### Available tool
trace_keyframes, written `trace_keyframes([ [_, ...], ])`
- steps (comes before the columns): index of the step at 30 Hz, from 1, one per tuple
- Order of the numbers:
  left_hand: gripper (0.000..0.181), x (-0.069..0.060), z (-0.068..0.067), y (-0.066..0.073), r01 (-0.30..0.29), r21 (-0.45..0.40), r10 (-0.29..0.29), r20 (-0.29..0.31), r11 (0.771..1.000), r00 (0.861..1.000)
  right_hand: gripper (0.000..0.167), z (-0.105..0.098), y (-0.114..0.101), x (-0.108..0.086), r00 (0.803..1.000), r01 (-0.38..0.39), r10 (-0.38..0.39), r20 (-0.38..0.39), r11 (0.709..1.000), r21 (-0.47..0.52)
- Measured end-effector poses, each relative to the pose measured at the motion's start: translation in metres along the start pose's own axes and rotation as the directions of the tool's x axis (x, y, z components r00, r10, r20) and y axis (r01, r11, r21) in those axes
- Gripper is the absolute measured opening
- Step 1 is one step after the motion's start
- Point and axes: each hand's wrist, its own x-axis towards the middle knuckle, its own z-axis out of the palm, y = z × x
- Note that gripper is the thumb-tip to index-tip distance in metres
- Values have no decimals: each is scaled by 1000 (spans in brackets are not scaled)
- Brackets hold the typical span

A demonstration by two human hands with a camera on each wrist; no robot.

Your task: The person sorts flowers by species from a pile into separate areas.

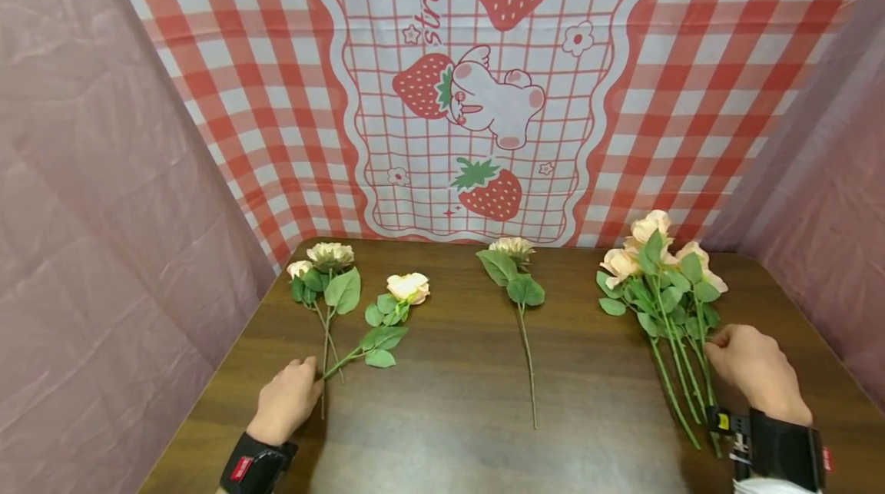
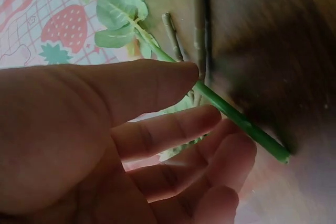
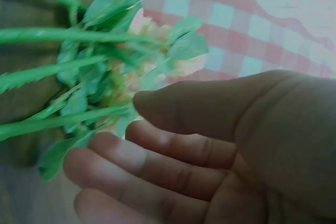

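In the head view my left hand (image 1: 286,399) is low on the table's left side, at the lower stem of a pale rose (image 1: 408,288). Seen from the left wrist, the thumb overlaps this green stem (image 2: 247,124), and the index fingertip lies close by; a gap shows between thumb and index. The stem crosses brown stems (image 2: 198,19) of other flowers. At the right, my right hand (image 1: 755,371) is beside a bunch of peach roses (image 1: 650,227). Its thumb tip is near one green stem (image 3: 68,121), fingers loosely bent; whether they touch is unclear.
A cream flower (image 1: 330,254) and a smaller bloom (image 1: 299,270) lie at the back left of the brown table (image 1: 442,371). A single brown-stemmed flower (image 1: 513,247) lies mid-table. Behind hangs a red checked strawberry cloth (image 1: 691,94); pink cloth (image 1: 138,210) flanks the sides.
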Motion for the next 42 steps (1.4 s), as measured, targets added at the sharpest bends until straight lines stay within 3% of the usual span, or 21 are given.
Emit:
trace_keyframes([
  [9, 14, -2, 2, -3, -33, -2, 33, -24, 999, 999, 31, -2, -36, -11, 983, 90, -91, -156, 996, -11],
  [18, 21, -3, 4, -6, -86, -54, 83, -47, 995, 995, 28, 4, -65, -20, 961, 164, -168, -220, 986, -35],
  [25, 26, -5, 1, -6, -120, -120, 109, -95, 986, 989, 27, 7, -78, -22, 961, 189, -194, -198, 981, -45],
  [31, 27, -9, -3, 3, -137, -187, 112, -140, 973, 984, 22, 13, -89, -25, 937, 248, -255, -240, 967, -58],
  [36, 22, -9, -6, 16, -234, -212, 176, -261, 949, 949, 19, 19, -102, -28, 916, 306, -312, -254, 950, -61],
  [42, 24, -9, -5, 31, -365, -262, 245, -396, 893, 885, 15, 24, -118, -30, 896, 373, -376, -238, 926, -61],
])
